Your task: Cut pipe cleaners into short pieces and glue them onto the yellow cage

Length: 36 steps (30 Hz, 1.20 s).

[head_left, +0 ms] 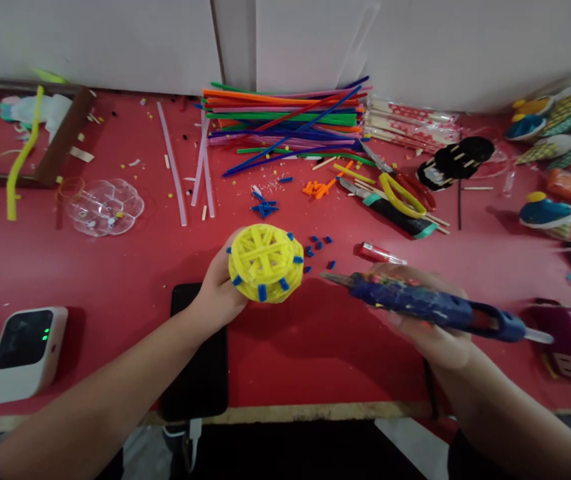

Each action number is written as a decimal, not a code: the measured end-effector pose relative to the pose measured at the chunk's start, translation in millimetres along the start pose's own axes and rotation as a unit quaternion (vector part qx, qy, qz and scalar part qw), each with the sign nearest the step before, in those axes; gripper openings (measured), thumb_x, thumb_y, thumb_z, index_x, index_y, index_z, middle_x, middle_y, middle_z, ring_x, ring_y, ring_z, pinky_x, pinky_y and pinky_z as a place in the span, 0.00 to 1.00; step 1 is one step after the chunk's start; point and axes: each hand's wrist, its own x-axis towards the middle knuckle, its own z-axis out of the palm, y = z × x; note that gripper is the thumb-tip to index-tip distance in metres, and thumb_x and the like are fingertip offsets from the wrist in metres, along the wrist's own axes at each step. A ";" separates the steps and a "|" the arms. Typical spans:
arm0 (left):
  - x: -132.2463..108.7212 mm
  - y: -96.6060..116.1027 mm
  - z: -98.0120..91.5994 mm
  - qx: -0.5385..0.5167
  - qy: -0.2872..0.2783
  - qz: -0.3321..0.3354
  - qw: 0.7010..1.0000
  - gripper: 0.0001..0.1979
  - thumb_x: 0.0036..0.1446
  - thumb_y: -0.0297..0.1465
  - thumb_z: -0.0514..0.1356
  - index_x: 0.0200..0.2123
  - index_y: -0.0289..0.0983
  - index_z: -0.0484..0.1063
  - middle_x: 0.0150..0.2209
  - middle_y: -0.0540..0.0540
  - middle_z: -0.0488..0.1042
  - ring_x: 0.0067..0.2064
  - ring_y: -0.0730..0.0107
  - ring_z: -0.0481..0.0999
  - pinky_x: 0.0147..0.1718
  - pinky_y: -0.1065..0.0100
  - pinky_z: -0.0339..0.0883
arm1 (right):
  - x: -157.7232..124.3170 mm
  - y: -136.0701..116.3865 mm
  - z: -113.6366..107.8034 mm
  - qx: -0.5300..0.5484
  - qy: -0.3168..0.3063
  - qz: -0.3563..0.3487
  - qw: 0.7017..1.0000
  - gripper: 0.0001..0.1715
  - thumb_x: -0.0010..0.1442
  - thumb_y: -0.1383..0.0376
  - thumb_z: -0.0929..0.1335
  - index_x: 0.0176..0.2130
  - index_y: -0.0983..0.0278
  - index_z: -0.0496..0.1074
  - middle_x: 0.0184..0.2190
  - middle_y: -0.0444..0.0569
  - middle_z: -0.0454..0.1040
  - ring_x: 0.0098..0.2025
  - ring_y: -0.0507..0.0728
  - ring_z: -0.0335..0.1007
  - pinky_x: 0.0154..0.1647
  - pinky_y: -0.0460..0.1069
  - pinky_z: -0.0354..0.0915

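Observation:
My left hand (223, 293) is closed around the side of a round yellow craft piece (264, 257), built from strips that look like pipe cleaner. Short blue bits stick out around its rim, and a crossed pattern covers its top. My right hand (428, 330) grips a blue, glue-stained hot glue gun (410, 299), its nozzle pointing left toward the yellow piece but apart from it. A clear glue stick (538, 336) pokes out of the gun's back end. Between the piece and the nozzle lie several small cut blue bits (318, 245) on the red table.
Behind my hands lie a pile of colored pipe cleaners (285, 120), pliers (395, 210), yellow-handled scissors (401, 195), and orange cut pieces (319, 189). A black phone (198, 373), a white device (25, 353) and a clear plastic tray (105, 208) are at left. Stuffed birds (548, 210) stand right.

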 end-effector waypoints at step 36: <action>5.5 0.9 3.2 0.004 -0.018 -0.049 0.999 0.17 0.48 0.43 0.73 0.39 0.42 0.83 0.43 0.41 0.81 0.44 0.55 0.81 0.45 0.61 0.78 | 5.6 -7.0 2.1 -0.065 -0.050 0.027 0.996 0.07 0.61 0.57 0.68 0.35 0.56 0.71 0.27 0.47 0.72 0.29 0.59 0.72 0.31 0.55 0.69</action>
